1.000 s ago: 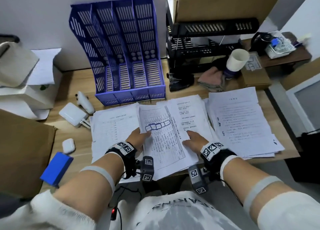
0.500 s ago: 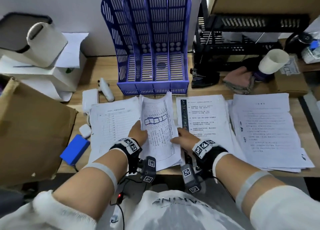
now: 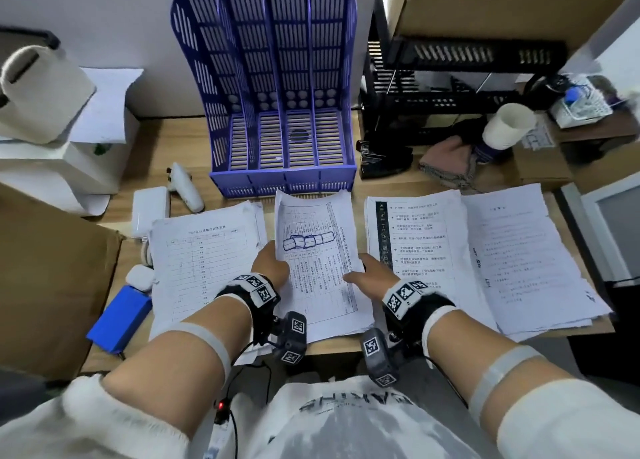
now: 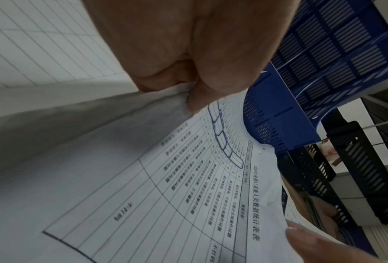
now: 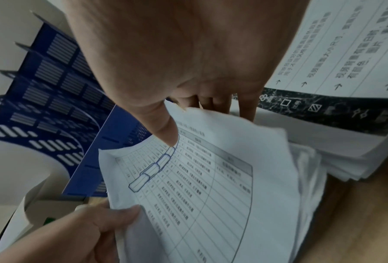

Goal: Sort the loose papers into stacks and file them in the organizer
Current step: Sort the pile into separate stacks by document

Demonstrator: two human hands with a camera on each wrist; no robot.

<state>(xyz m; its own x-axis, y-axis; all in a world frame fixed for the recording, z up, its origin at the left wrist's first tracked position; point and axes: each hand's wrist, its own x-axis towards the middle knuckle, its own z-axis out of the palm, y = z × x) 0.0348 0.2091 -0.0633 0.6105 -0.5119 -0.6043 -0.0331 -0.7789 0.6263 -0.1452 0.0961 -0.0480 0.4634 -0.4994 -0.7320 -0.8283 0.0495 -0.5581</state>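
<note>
A stack of printed table sheets [image 3: 317, 264] with a blue pen sketch is lifted off the desk between both hands. My left hand [image 3: 272, 263] pinches its left edge, thumb on top [image 4: 202, 96]. My right hand [image 3: 367, 273] grips the right edge, thumb over the top sheet [image 5: 166, 131], fingers beneath. The stack's far end curls up in front of the blue slotted organizer [image 3: 277, 88], which stands against the wall. A stack of form sheets [image 3: 204, 261] lies to the left. Two more stacks [image 3: 415, 237] [image 3: 519, 258] lie to the right.
A black wire rack [image 3: 450, 88], a white cup [image 3: 507, 126] and a cloth [image 3: 446, 162] sit at the back right. White chargers [image 3: 150, 207], an earbud case [image 3: 138, 278] and a blue box [image 3: 119, 315] lie to the left, beside a cardboard box [image 3: 45, 278].
Both hands have gathered the middle stack and raised it off the desk, its far end now bent upward near the organizer. The head view has shifted left.
</note>
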